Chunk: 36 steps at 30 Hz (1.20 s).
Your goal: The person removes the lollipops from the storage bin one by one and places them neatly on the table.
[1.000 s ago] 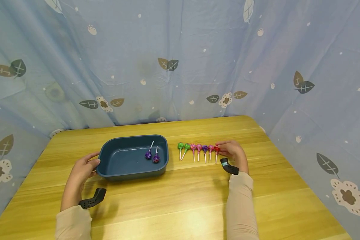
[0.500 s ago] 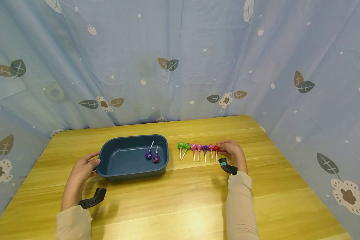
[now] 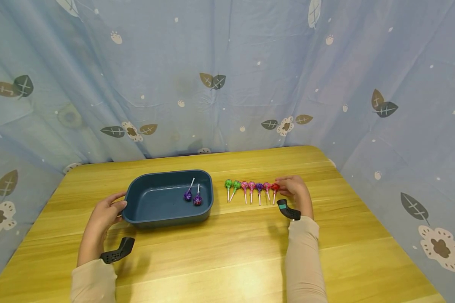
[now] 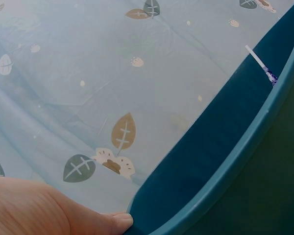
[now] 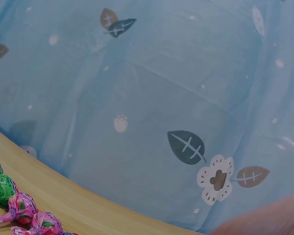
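Observation:
My left hand [image 3: 105, 212] grips the left end of a dark blue bin [image 3: 167, 219], thumb on the rim; in the left wrist view the thumb [image 4: 120, 223] shows against the bin's edge. Two purple-wrapped lollipops [image 3: 197, 200] lie inside at the right. My right hand [image 3: 296, 191] is at the right end of a row of lollipops, its fingertips right beside a red lollipop [image 3: 274, 187]. Leftward from it lie a pink lollipop [image 3: 266, 186], a purple one [image 3: 259, 187], two more pink ones [image 3: 252, 186] and two green ones [image 3: 228, 184], sticks toward me.
Both stand on a wooden table [image 3: 220, 248], bin at left, lollipop row just right of it. A patterned blue curtain [image 3: 227, 84] hangs behind the table and along its sides. Each wrist carries a black camera mount [image 3: 288, 209].
The red lollipop has shifted slightly, and more of its head now shows from behind my right fingers. The neighbouring pink lollipop's stick has swung a little right. My left hand and the bin stay put.

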### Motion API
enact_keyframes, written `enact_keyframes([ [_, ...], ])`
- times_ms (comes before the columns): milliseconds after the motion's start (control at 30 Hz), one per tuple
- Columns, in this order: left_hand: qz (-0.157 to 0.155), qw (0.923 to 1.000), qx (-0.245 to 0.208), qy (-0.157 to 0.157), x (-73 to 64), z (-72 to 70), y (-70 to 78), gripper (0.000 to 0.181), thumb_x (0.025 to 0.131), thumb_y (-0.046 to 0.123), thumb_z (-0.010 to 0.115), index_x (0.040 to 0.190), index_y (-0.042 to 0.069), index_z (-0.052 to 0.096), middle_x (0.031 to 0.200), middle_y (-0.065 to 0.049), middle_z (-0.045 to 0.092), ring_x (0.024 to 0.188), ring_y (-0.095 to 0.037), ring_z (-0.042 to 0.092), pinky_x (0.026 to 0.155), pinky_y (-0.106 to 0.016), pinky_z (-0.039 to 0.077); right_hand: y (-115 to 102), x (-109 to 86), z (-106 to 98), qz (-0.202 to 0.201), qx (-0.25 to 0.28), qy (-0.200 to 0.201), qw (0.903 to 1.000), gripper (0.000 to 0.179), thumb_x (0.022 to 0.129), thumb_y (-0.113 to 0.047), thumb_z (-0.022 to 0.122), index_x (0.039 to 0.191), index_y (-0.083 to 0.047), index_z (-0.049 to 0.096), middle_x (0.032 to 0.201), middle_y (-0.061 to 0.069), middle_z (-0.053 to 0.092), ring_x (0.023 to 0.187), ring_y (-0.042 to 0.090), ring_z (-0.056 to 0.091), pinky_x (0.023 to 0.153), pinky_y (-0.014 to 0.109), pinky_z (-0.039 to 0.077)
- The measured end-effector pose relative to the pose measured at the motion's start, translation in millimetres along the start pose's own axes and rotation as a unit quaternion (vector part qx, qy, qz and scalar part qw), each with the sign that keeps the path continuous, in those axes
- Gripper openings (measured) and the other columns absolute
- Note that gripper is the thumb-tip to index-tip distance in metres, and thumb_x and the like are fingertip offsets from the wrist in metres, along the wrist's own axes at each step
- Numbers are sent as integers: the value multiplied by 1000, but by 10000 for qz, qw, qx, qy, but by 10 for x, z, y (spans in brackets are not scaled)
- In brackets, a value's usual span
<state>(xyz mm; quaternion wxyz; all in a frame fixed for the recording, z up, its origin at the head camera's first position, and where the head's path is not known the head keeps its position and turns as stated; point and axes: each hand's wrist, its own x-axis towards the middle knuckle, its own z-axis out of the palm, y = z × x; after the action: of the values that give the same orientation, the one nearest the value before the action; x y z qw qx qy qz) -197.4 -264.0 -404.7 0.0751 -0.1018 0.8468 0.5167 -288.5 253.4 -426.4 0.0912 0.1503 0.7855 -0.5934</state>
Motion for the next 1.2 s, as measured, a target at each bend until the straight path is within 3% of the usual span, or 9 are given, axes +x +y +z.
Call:
enact_keyframes([
  [233, -23, 10000, -32, 28, 4, -19, -12, 53, 105, 19, 39, 151, -3, 24, 138, -33, 44, 99, -22, 62, 75, -31, 51, -13, -5, 37, 68, -26, 39, 10000, 34, 100, -9, 52, 130, 6, 57, 125, 22, 56, 97, 26, 61, 85, 35, 51],
  [500, -35, 10000, -14, 54, -5, -35, -19, 53, 105, 18, 38, 151, -3, 24, 138, -33, 43, 103, -25, 61, 76, -31, 51, -21, -41, 36, 77, 112, 83, 9999, 35, 100, -13, 54, 129, 5, 58, 117, 16, 57, 94, 23, 56, 84, 33, 51],
  [633, -40, 10000, -9, 80, -8, -41, -16, 53, 105, 17, 38, 151, -3, 24, 138, -34, 42, 99, -21, 62, 75, -30, 51, -39, -71, 33, -61, 185, 70, 9998, 38, 99, -13, 54, 132, 5, 55, 123, 18, 57, 97, 25, 56, 89, 36, 49],
  [833, 24, 10000, -54, 42, 2, -18, -13, 53, 105, 18, 39, 151, -3, 25, 138, -34, 43, 94, -17, 62, 79, -34, 52, -76, -89, 11, -219, 21, 23, 9998, 40, 101, -16, 52, 136, 4, 51, 134, 24, 50, 116, 36, 52, 96, 43, 44],
  [1200, -36, 10000, -65, 31, 3, -6, 3, 53, 105, 19, 39, 152, -1, 24, 140, -33, 41, 101, -23, 63, 80, -35, 51, -144, -96, 124, -671, -70, 181, 9976, 40, 100, -17, 54, 134, 4, 53, 131, 24, 52, 115, 36, 53, 93, 44, 46],
])
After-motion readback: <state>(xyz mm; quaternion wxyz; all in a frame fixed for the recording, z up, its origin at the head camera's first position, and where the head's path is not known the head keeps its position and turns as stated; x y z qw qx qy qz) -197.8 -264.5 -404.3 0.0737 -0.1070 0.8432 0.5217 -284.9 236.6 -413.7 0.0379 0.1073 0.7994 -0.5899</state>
